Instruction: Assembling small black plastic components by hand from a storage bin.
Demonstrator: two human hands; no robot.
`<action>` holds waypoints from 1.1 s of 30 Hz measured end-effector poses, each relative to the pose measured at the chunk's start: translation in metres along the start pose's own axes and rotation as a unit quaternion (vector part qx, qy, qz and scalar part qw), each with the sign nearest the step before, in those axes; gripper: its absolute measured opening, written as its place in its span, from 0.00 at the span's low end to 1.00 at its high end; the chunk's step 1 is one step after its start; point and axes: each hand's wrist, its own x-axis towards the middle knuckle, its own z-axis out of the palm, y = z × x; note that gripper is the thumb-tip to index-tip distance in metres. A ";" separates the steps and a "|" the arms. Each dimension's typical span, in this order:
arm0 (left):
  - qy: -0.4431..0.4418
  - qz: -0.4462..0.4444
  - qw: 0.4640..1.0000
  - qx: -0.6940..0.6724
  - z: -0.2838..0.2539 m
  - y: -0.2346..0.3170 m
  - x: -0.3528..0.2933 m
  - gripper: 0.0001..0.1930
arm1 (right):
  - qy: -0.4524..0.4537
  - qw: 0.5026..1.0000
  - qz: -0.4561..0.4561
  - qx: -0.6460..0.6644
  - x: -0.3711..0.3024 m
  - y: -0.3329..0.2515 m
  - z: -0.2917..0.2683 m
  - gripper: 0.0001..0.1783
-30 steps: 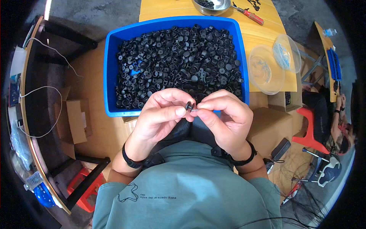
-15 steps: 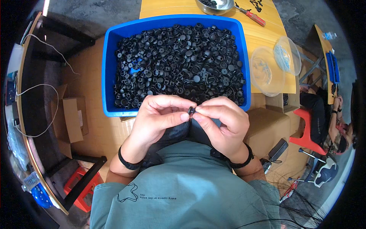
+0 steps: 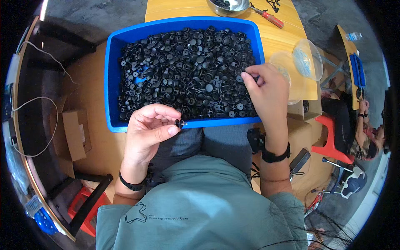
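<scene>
My left hand (image 3: 146, 130) is closed, pinching a small black plastic part (image 3: 178, 123) between thumb and forefinger, just in front of the blue bin's near edge. A thin silvery screw (image 3: 184, 124) sticks out of that part to the right. Over the right side of the blue bin (image 3: 109, 83) is my right hand (image 3: 270, 86), its fingers curled toward the thumb. Something dark shows by those fingertips, but I cannot make out whether it is held. Loose black plastic parts (image 3: 187, 71), many of them round caps, fill the bin.
Two clear plastic tubs, one (image 3: 308, 60) with small pale pieces, sit right of the bin on the wooden table (image 3: 287, 37). A metal bowl (image 3: 229, 8) and a red-handled screwdriver (image 3: 273, 19) lie farther back. At far right, another person (image 3: 362, 129) sits by a red stool (image 3: 329, 139).
My hands have parted. The left moved slightly left, keeping the black part, where a screw now shows. The right went up and right, over the bin's right side.
</scene>
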 end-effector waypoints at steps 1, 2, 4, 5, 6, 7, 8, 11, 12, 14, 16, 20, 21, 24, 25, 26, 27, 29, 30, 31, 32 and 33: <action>0.001 -0.005 1.000 0.002 -0.001 0.000 0.000 0.13 | -0.011 0.997 -0.009 -0.079 0.005 0.005 0.003 0.09; 0.003 -0.009 1.000 0.004 -0.001 0.001 0.000 0.13 | -0.010 0.997 -0.008 -0.080 0.009 0.005 0.005 0.09; -0.006 -0.010 1.000 0.009 -0.001 -0.001 0.000 0.13 | -0.021 0.990 -0.031 -0.134 0.013 0.003 0.011 0.09; -0.014 -0.010 1.000 0.013 0.000 -0.002 0.000 0.13 | -0.027 0.988 -0.052 -0.142 0.013 0.003 0.012 0.10; -0.013 -0.009 1.000 0.013 0.001 -0.003 0.000 0.13 | -0.027 0.988 -0.053 -0.141 0.013 0.004 0.013 0.10; -0.013 -0.006 1.000 0.018 0.002 -0.003 0.000 0.13 | -0.025 0.992 -0.050 -0.111 0.012 0.005 0.013 0.09; -0.012 -0.002 1.000 0.022 0.003 -0.003 0.000 0.12 | -0.022 0.995 -0.047 -0.081 0.011 0.005 0.014 0.09; -0.002 -0.005 1.000 0.016 0.004 -0.001 0.001 0.12 | 0.017 0.998 -0.051 -0.040 0.005 0.004 0.014 0.10; -0.001 -0.005 1.000 0.017 0.007 0.001 0.002 0.12 | 0.016 0.998 -0.051 -0.039 0.001 0.000 0.011 0.10; -0.038 0.026 0.999 0.009 0.018 0.003 0.006 0.11 | -0.002 0.992 -0.044 0.120 -0.011 -0.015 0.001 0.11; -0.041 0.039 0.998 0.014 0.033 0.002 0.010 0.11 | -0.015 0.975 -0.078 0.210 -0.024 -0.027 -0.001 0.11; -0.054 0.084 0.994 0.050 0.040 -0.005 0.014 0.12 | -0.027 0.948 -0.067 0.309 -0.045 -0.041 0.002 0.11; -0.036 0.087 0.995 0.046 0.041 -0.006 0.013 0.11 | -0.046 0.942 -0.064 0.327 -0.047 -0.043 0.000 0.12; -0.042 0.064 0.996 0.036 0.038 -0.008 0.011 0.12 | -0.068 0.923 -0.066 0.373 -0.052 -0.035 0.002 0.13; -0.044 0.053 0.997 0.025 0.039 -0.007 0.011 0.11 | -0.069 0.922 -0.066 0.375 -0.051 -0.034 0.001 0.13; -0.042 0.053 0.997 0.027 0.039 -0.007 0.010 0.11 | -0.071 0.913 -0.059 0.396 -0.051 -0.034 0.001 0.14; -0.050 0.036 0.998 0.014 0.038 -0.007 0.011 0.11 | -0.073 0.904 -0.052 0.418 -0.050 -0.033 0.000 0.14; -0.057 0.019 0.998 0.000 0.037 -0.009 0.011 0.11 | -0.102 0.911 -0.077 0.392 -0.046 -0.033 -0.006 0.14; -0.058 0.018 0.998 -0.004 0.037 -0.009 0.010 0.11 | -0.131 0.916 -0.103 0.364 -0.044 -0.032 -0.010 0.15; -0.061 0.017 0.998 -0.009 0.039 -0.008 0.011 0.11 | -0.128 0.922 -0.103 0.350 -0.043 -0.032 -0.012 0.15; -0.061 0.016 0.998 -0.008 0.040 -0.008 0.011 0.11 | -0.128 0.922 -0.103 0.350 -0.044 -0.030 -0.013 0.15; -0.047 0.039 0.998 0.017 0.042 -0.008 0.011 0.11 | -0.113 0.913 -0.091 0.382 -0.044 -0.026 -0.014 0.15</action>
